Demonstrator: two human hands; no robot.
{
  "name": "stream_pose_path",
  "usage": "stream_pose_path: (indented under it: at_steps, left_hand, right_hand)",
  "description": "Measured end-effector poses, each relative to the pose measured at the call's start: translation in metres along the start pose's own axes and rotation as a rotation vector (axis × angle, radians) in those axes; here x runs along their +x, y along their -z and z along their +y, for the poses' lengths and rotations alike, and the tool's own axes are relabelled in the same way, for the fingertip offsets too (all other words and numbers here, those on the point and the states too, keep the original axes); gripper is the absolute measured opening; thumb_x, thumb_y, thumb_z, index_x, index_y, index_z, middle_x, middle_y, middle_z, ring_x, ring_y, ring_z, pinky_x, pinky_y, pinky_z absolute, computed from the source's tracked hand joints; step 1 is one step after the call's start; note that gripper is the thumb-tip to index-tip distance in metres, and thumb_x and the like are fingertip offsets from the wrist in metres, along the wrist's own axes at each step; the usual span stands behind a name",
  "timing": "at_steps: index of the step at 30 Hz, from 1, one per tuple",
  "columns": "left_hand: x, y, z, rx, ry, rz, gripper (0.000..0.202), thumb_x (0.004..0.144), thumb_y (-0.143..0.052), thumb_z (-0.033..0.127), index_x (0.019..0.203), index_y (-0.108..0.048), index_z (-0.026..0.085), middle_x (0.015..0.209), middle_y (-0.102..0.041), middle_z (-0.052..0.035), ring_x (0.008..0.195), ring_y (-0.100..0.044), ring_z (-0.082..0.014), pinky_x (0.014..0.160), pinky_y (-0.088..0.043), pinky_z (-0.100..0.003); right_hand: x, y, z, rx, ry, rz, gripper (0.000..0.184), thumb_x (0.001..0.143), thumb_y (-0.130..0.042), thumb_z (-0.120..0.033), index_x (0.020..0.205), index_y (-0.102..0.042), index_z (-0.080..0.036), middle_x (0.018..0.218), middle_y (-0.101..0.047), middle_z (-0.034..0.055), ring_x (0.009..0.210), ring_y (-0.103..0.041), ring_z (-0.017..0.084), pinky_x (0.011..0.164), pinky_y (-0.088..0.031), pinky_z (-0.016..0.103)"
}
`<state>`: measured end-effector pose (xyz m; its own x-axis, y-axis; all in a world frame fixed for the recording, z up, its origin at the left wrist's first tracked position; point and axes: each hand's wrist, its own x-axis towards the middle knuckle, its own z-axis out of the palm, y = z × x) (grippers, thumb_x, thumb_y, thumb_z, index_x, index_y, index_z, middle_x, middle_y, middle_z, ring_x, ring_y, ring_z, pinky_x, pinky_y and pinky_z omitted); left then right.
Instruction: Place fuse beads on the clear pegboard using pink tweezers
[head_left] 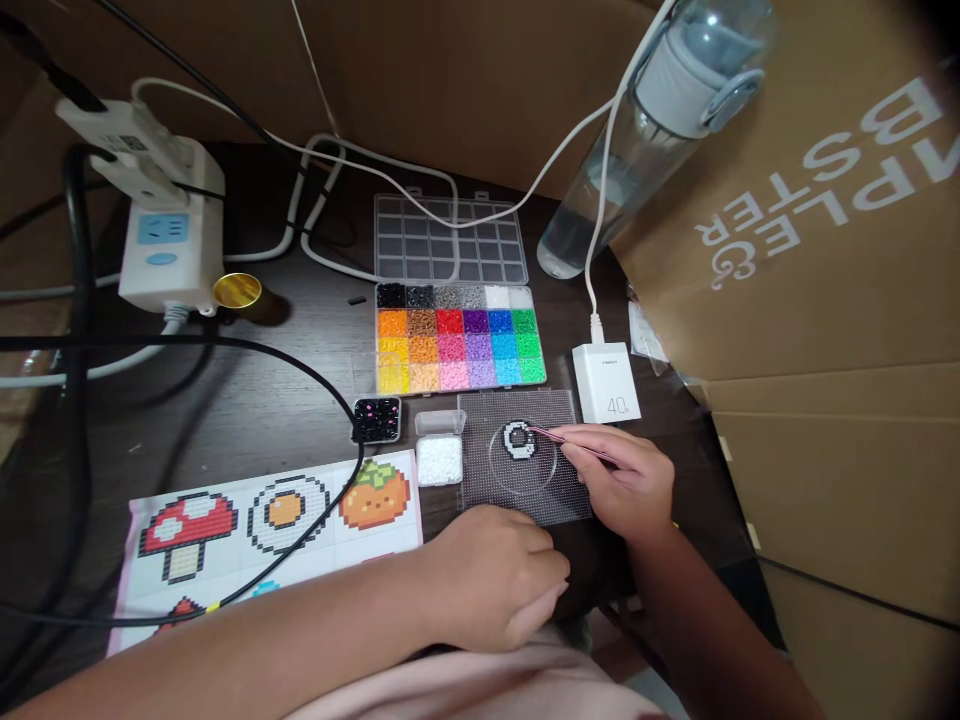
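My right hand pinches a thin pair of pink tweezers. The tips reach the right side of a small bead design with a black outline and white fill; a bead between them is too small to make out. That design sits on a clear pegboard, inside a faint circle. Near the board's front edge my left hand rests closed in a loose fist, with no object showing in it. Left of the board stands an open small box of white beads. Beside that is a box of black beads with a few pink ones.
A sorted bead case lies behind the board, its lid folded back. A pattern sheet is under a black cable. A power bank, water bottle, gold cup and power strip stand around.
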<state>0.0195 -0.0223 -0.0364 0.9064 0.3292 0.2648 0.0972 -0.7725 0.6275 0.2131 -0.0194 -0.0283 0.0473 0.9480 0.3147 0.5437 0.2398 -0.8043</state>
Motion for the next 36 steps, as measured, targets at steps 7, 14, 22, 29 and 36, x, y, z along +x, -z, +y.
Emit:
stream_pose_path:
  at_steps: [7,14,22,29,36]
  left_hand:
    - [0.000,-0.001,0.000,0.000,0.000,-0.012,0.026,0.092,-0.044,0.025,0.074,-0.061,0.018,0.065,-0.061,-0.0020,0.056,-0.053,-0.0162,0.058,-0.048,-0.030]
    - [0.001,0.000,0.000,0.010,0.000,-0.006,0.026,0.092,-0.044,0.024,0.073,-0.061,0.018,0.065,-0.062,-0.0020,0.056,-0.053,-0.0153,0.058,-0.046,-0.029]
    - [0.000,0.000,0.000,0.007,-0.005,0.020,0.026,0.091,-0.045,0.025,0.071,-0.060,0.018,0.065,-0.062,-0.0015,0.055,-0.053,-0.0151,0.056,-0.046,-0.030]
    - [0.000,-0.004,0.001,-0.005,0.008,-0.008,0.023,0.090,-0.049,0.027,0.071,-0.060,0.019,0.067,-0.064,-0.0005,0.059,-0.058,-0.0151,0.056,-0.045,-0.029]
    - [0.002,-0.004,0.002,0.023,0.000,-0.021,0.022,0.084,-0.056,0.025,0.063,-0.059,0.019,0.062,-0.063,-0.0010,0.055,-0.055,-0.0163,0.047,-0.035,-0.032]
  right_hand:
    - [0.001,0.000,0.000,-0.005,0.002,-0.013,0.020,0.084,-0.065,-0.010,0.091,-0.079,-0.023,0.089,-0.079,0.0044,0.080,-0.076,0.019,0.073,-0.064,0.030]
    - [-0.001,0.000,0.000,-0.003,-0.010,0.012,0.021,0.082,-0.067,-0.009,0.093,-0.079,-0.023,0.091,-0.079,0.0037,0.079,-0.075,0.018,0.072,-0.064,0.029]
    - [0.000,0.004,-0.008,-0.004,-0.029,0.095,0.021,0.082,-0.068,-0.010,0.094,-0.079,-0.024,0.091,-0.079,0.0043,0.082,-0.075,0.020,0.076,-0.064,0.033]
    - [0.016,-0.002,-0.046,0.059,0.158,-0.133,0.028,0.080,-0.068,-0.005,0.100,-0.076,-0.024,0.097,-0.078,0.0050,0.085,-0.075,0.020,0.076,-0.065,0.033]
    - [0.016,-0.035,-0.046,0.144,0.193,-0.271,0.019,0.083,-0.064,-0.006,0.093,-0.076,-0.018,0.089,-0.079,0.0069,0.082,-0.076,0.018,0.075,-0.065,0.027]
